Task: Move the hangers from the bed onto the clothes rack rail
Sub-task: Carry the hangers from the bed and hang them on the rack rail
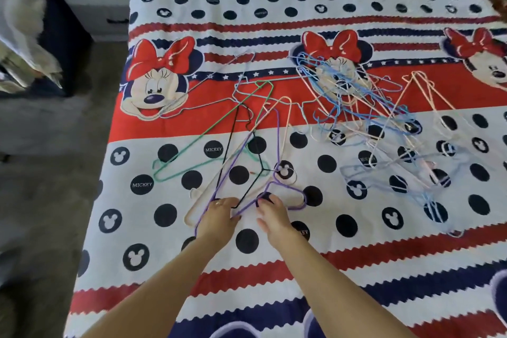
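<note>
The bed [356,269] is covered in a loud cartoon-mouse spread, and the hangers sit in two heaps on it — a big blue-and-pink tangle [378,118] off to the right, and a smaller bunch near the front edge. No clothes rack rail anywhere in view. The left hand [218,214] has its fingers curled onto the near corner of a purple hanger [277,132], while the right hand [271,214] looks like it's pinching the purple hook end, though I can't really tell. A black hanger [229,145] and a green hanger [192,145] are crossed through it, so I'd lift slowly and shake them loose — yanking probably drags the whole bunch.
</note>
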